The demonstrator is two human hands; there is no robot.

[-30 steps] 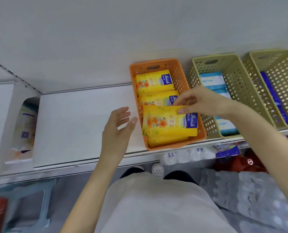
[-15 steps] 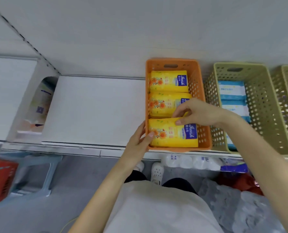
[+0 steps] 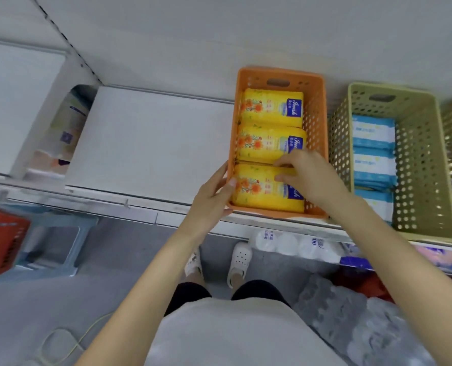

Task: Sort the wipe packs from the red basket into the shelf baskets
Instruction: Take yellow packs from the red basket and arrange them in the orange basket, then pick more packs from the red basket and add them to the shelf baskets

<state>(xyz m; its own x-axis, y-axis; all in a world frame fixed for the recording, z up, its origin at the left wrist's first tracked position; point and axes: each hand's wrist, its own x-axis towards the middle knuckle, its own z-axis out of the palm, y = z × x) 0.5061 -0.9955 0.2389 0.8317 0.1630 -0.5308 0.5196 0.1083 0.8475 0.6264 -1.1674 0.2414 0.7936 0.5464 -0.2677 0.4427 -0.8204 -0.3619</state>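
3 yellow packs lie in a row in the orange basket on the shelf, likely lined up to fit flat. The left hand grips the basket's near left corner, fingers curled over the rim, probably to steady it. The right hand pinches the far edge of the nearest pack, fingers bent, seemingly seating it. The red basket sits low on the left.

Left hand, right hand, both curled.

A shop aisle — white shelf across the frame's middle carrying baskets of identical wipe packs, with wrapped bulk goods stocked below — lower right.
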